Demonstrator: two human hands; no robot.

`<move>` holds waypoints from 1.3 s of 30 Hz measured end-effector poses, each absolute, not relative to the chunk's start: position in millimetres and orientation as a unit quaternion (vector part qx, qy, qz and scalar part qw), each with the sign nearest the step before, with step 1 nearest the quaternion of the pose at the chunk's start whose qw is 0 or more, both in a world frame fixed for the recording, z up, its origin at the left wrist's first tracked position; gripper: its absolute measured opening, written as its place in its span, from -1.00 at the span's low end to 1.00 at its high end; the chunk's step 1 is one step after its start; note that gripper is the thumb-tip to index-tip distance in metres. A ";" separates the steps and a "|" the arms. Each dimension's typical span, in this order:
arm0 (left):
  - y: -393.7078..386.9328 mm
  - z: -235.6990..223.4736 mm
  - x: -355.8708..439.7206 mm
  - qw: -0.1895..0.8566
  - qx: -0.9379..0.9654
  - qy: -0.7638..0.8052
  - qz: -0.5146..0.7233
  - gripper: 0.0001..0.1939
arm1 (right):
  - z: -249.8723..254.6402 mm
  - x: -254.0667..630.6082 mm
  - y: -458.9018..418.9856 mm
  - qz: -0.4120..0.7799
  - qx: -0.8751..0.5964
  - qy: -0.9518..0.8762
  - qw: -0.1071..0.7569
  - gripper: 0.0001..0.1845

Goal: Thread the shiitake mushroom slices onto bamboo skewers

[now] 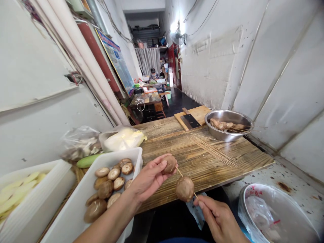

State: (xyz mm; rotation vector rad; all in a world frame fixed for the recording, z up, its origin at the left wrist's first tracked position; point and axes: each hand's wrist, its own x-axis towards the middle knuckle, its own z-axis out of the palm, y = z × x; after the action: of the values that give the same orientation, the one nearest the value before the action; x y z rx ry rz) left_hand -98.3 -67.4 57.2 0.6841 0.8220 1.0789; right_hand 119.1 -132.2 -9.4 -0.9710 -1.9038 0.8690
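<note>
My left hand (pixel 149 179) pinches a brown mushroom (pixel 170 164) at the tip of a thin bamboo skewer (pixel 179 172). My right hand (pixel 217 219) grips the skewer's lower end, fingers closed round it. A second mushroom (pixel 185 188) sits threaded on the skewer between my two hands. Just left of my left hand, a white tray (pixel 76 216) holds several more mushrooms (pixel 106 189). Loose skewers (pixel 212 150) lie spread on the wooden table (pixel 192 162).
A metal bowl (pixel 229 126) at the far right holds skewered mushrooms. A cleaver (pixel 189 119) rests on a cutting board (pixel 199 113). Another white tray (pixel 30 199) with pale slices stands at left, plastic bags (pixel 101 141) behind. A lined bin (pixel 275 216) stands at lower right. A person sits far down the corridor.
</note>
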 end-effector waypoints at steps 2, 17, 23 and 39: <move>-68.4 56.7 -98.3 0.723 0.311 0.374 0.490 -0.72 | -9.1 118.9 -131.3 0.344 -0.380 -0.757 0.406 -0.79; -81.1 56.3 -91.8 0.719 0.310 0.382 0.491 -0.65 | -9.3 112.6 -128.5 0.349 -0.366 -0.768 0.394 -0.74; -83.3 57.7 -89.5 0.712 0.309 0.397 0.490 -0.62 | -8.4 111.7 -127.3 0.345 -0.364 -0.760 0.413 -0.77; -76.5 49.2 -83.3 0.725 0.248 0.363 0.531 -0.58 | -19.1 94.7 -116.8 0.326 -0.392 -0.723 0.465 -0.76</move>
State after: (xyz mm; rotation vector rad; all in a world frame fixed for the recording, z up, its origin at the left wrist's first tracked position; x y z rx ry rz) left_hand -83.3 -76.5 49.2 0.5476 0.7998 1.1705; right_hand 94.7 -116.8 -19.1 -0.9637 -1.7767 0.8016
